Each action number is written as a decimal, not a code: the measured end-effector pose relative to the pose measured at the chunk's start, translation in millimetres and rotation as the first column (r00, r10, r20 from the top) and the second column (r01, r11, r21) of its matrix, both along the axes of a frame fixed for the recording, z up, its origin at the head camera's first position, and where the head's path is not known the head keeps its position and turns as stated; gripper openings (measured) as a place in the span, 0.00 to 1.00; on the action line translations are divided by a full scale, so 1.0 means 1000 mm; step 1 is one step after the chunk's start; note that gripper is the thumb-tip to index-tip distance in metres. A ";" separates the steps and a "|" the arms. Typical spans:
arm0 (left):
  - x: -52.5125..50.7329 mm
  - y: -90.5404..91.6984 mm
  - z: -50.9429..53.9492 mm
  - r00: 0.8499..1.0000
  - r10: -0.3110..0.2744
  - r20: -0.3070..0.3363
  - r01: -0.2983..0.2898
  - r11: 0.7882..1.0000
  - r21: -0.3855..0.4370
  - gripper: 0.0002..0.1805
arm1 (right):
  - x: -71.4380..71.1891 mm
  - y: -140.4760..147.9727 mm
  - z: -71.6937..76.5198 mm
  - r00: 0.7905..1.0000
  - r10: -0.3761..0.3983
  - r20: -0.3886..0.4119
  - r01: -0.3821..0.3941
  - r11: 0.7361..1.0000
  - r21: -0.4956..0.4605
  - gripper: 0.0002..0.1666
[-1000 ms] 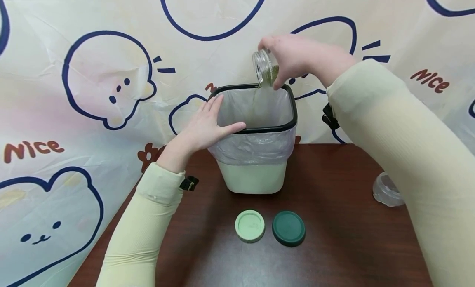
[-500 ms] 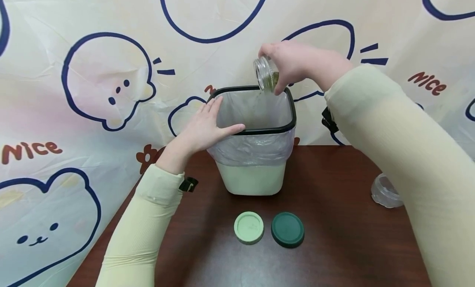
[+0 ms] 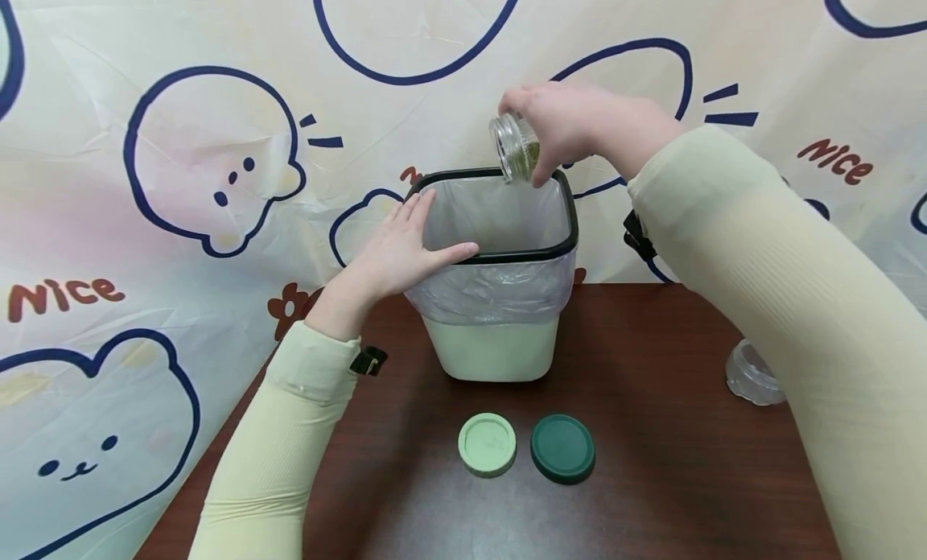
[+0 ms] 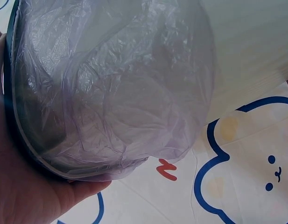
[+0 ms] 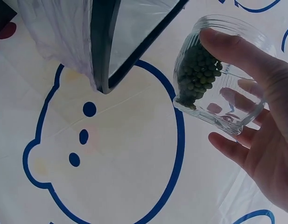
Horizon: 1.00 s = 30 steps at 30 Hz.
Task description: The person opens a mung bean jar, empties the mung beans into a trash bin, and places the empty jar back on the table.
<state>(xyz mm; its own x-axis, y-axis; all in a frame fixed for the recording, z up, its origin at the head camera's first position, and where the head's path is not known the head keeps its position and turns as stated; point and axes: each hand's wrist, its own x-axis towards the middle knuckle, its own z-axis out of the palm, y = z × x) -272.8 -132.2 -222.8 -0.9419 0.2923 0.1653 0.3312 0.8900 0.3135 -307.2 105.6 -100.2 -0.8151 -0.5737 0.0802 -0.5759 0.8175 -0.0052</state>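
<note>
My right hand [image 3: 568,125] grips a clear glass jar [image 3: 512,147], tilted with its mouth toward the left above the far rim of a bin. Small round green beans [image 5: 200,74] lie along the jar's lower side in the right wrist view. The pale green trash bin [image 3: 500,352] has a black rim and a translucent bag [image 3: 500,290] folded over its edge. At the bin's left side my left hand [image 3: 397,254] rests on the rim, fingers spread and thumb reaching along the near edge. The bottom of the bin's inside is hidden.
A light green lid [image 3: 488,445] and a dark green lid [image 3: 562,449] lie on the brown table [image 3: 405,496] in front of the bin. A clear container [image 3: 753,375] sits at the right, partly behind my right sleeve. A patterned sheet hangs behind.
A thin stream of beans fell from the jar a second ago; none shows falling now. The jar has shifted slightly left since the last frame. My left hand stays on the rim.
</note>
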 end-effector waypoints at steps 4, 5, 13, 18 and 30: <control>0.000 0.000 0.000 1.000 0.004 0.005 -0.004 1.000 0.005 0.61 | 0.001 0.000 0.003 0.999 0.011 -0.040 -0.011 1.000 0.010 0.54; 0.000 0.000 0.001 1.000 0.005 0.006 -0.005 1.000 0.008 0.61 | 0.001 0.000 0.005 0.998 0.010 -0.060 -0.009 1.000 0.012 0.54; -0.001 0.000 0.002 1.000 0.005 0.008 -0.005 1.000 0.003 0.61 | 0.002 -0.002 0.008 0.999 0.015 -0.052 -0.013 0.999 0.030 0.55; -0.002 0.000 0.001 1.000 0.003 0.002 -0.003 1.000 0.005 0.61 | 0.002 -0.002 0.005 0.999 0.013 -0.041 -0.011 0.999 0.037 0.54; -0.001 0.000 0.002 1.000 0.002 0.001 -0.002 1.000 0.004 0.61 | 0.003 -0.004 0.006 0.997 0.014 -0.081 -0.011 0.999 0.038 0.54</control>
<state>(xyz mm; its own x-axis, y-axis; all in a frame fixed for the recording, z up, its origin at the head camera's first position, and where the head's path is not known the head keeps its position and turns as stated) -273.8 -132.5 -220.4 -0.9428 0.2893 0.1657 0.3287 0.8894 0.3176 -304.5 101.7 -94.1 -0.7998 -0.5874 0.1238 -0.5831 0.8092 0.0721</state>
